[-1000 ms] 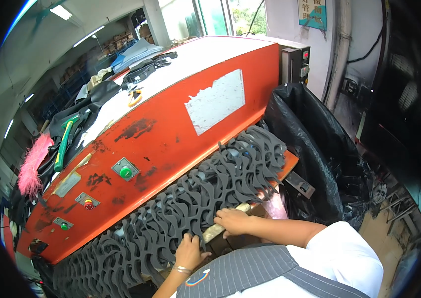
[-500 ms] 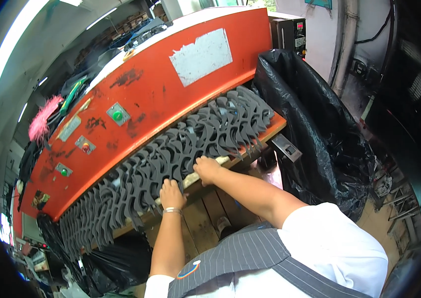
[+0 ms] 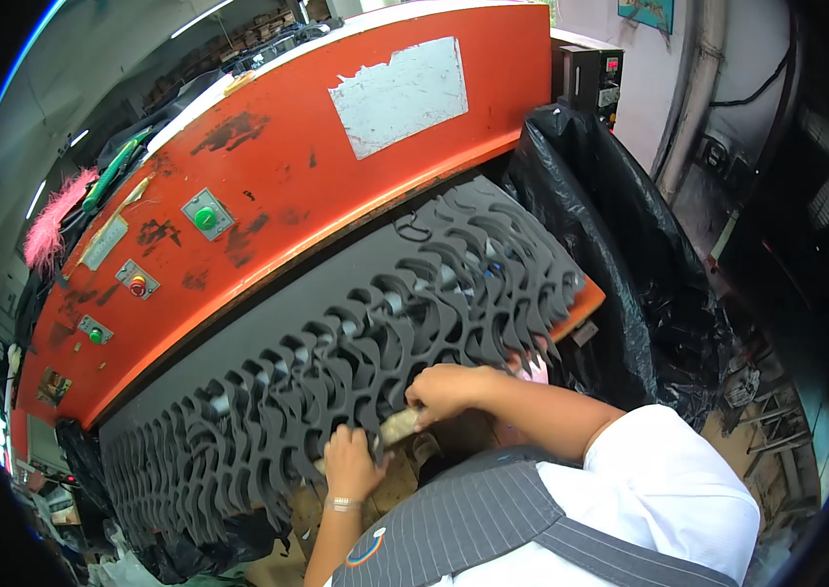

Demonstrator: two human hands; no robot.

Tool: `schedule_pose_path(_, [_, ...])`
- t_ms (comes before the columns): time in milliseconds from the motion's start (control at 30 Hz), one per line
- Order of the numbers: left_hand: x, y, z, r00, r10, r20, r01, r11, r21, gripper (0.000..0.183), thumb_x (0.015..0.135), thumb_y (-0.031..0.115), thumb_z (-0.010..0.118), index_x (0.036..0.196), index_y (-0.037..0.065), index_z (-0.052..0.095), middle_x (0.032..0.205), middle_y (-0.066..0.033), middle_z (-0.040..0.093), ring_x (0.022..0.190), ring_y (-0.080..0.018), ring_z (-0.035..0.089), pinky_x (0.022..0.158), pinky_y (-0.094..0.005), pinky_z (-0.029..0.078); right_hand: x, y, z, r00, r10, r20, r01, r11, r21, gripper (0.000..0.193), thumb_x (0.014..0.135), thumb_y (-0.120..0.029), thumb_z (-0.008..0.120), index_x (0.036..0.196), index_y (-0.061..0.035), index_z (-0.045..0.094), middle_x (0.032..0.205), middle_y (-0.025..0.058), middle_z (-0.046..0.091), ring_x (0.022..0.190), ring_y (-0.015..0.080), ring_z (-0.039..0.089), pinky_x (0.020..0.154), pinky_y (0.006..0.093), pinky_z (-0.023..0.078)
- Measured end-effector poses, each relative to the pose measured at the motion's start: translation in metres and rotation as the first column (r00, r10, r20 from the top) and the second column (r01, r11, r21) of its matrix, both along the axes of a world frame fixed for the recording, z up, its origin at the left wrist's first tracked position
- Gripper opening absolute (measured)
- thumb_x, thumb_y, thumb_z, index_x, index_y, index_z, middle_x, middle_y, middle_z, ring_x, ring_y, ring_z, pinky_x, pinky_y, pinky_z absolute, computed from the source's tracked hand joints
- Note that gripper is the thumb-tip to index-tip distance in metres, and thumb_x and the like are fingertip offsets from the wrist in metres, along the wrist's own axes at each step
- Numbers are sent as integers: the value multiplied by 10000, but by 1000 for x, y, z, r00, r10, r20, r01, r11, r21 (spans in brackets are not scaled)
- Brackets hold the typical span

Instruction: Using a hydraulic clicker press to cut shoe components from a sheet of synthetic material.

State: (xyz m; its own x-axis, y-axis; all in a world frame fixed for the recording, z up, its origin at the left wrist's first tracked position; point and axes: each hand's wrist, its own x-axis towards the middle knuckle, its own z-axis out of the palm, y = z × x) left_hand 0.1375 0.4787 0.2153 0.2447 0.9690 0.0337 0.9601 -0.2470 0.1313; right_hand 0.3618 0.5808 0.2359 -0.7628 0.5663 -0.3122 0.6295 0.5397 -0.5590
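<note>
A dark grey foam sheet point(image 3: 268, 313) lies on a board under the red machine, its near part cut into rows of curved, crescent-like gaps and strips point(image 3: 336, 377). Between my hands the pale front edge of the board point(image 3: 398, 427) shows. My left hand point(image 3: 352, 462) is closed over this edge, fingers on top near the foam strips. A little farther right, my right hand point(image 3: 448, 391) grips the same edge, thumb below. Cut strips hang over the front edge on both sides of my hands.
The red machine point(image 3: 277, 176) spans the back, with a green button point(image 3: 205, 218) and a red knob point(image 3: 137, 286) on its face. A large black plastic bag point(image 3: 620, 245) stands at the right. Another black bag point(image 3: 219, 550) is below the board's left part.
Both hands have moved toward me, and the board with the foam has slid out from the machine. A smooth, uncut band of foam now shows behind the cut rows.
</note>
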Motion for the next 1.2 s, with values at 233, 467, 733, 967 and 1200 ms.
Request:
schedule_pose_path(233, [-38,52,94,907,100,409,270,606,-748,500,793,267,746,1171,-22,592,1043,-170,673,869,-179,667,777,-275,522,27,138,-1,698,-565,-440,714,505,485,440,844,-447,604,1028,-48,597,984,188,633,945,338,605,787,446,498])
schedule_pose_path(467, [1,136,94,402,219,889,502,760,-413,365,849,145,685,1160,-17,586,960,-68,648,890,-114,600,823,-261,476,42,202,-50,652,-739,-174,703,501,506,469,880,-442,556,1091,-23,570,975,216,636,931,369,613,781,425,504])
schedule_pose_path(733, [115,211,50,175,240,955,405,867,-292,489,922,223,588,1322,-19,442,1178,-120,573,1046,-174,572,877,-292,450,125,139,-18,-219,-533,-817,545,627,-556,406,896,-186,645,1217,27,515,987,33,613,848,74,550,767,217,449])
schedule_pose_path(967, [248,196,53,-76,398,914,553,780,-293,455,899,252,634,1245,74,398,1137,-98,537,978,-196,586,831,-333,504,158,12,-12,178,-494,-851,654,706,-273,424,704,-169,816,1031,24,627,965,23,581,845,113,520,758,286,439])
schedule_pose_path(1200, [352,168,76,581,-491,649,793,522,-314,630,658,348,842,1094,8,540,1053,-185,638,949,-275,640,798,-351,483,238,-81,-36,248,-823,-511,895,396,-204,404,662,-327,786,858,1,656,997,135,587,908,269,566,785,377,454])
